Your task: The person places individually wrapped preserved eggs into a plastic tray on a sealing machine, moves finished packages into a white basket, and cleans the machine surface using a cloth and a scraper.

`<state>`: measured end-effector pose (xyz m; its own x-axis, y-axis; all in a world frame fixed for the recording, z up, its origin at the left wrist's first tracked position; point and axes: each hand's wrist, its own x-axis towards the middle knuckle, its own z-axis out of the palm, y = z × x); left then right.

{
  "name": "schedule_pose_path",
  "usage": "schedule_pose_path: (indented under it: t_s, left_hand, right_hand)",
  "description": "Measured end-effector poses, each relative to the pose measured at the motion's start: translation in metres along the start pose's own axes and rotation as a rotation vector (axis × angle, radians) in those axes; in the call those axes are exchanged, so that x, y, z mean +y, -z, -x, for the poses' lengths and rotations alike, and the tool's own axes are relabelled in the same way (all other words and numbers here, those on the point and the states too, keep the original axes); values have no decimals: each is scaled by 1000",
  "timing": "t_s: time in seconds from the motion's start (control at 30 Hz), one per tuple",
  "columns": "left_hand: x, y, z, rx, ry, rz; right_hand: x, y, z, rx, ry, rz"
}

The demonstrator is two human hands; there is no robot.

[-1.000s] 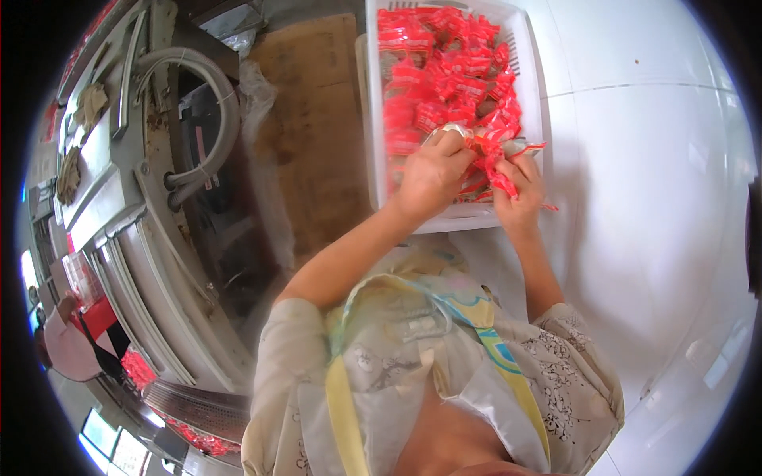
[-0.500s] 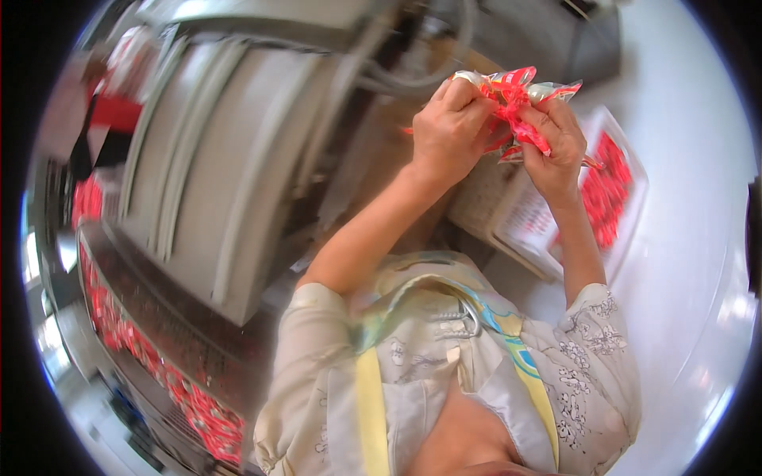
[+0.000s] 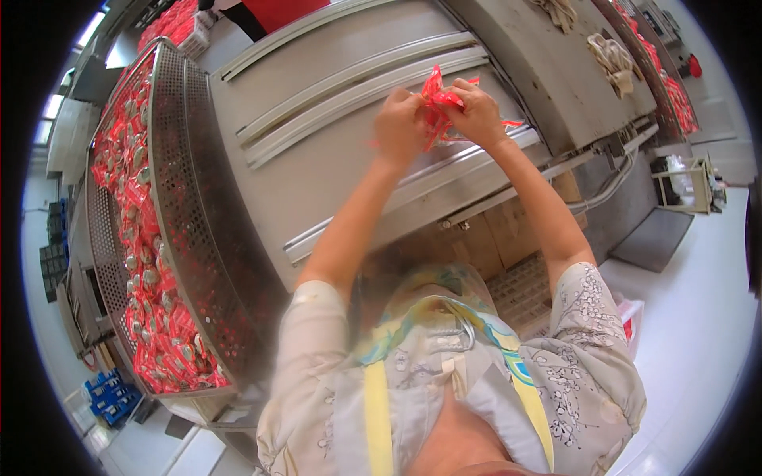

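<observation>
Over a metal worktop, a bunch of shiny red plastic packets (image 3: 436,103) is held between my two hands. My left hand (image 3: 399,127), smeared by motion, is closed on the bunch's left side. On the other side my right hand (image 3: 479,115) pinches the bunch, and packet corners stick out past its fingers. What the packets contain is mostly hidden by the fingers. The worktop (image 3: 333,170) lies under both hands, with pale metal rails (image 3: 365,91) running across it.
A perforated metal basket (image 3: 194,198) full of red packets stands at left. Fabric gloves (image 3: 615,63) lie on a grey metal housing (image 3: 540,103) at right. Cardboard (image 3: 468,238) sits beneath the worktop. Blue crates (image 3: 113,397) are at far lower left; a grey slab (image 3: 652,238) rests on the floor.
My view has turned left, from a white crate of red packets to the worktop and basket. Both hands have come along, still gripping the packets, and are now above the worktop.
</observation>
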<state>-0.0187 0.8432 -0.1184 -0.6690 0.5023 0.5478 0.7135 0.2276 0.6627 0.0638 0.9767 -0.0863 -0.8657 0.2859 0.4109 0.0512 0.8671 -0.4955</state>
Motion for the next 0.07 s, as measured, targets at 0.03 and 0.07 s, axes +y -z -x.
schedule_pose_path:
  t_s: [0.03, 0.07]
  left_hand:
    - [-8, -4, 0, 1, 42, 8]
    - [-11, -7, 1, -5, 92, 19]
  right_hand:
    - [4, -3, -6, -77, -60, -55]
    - [5, -3, -11, -133, -127, -55]
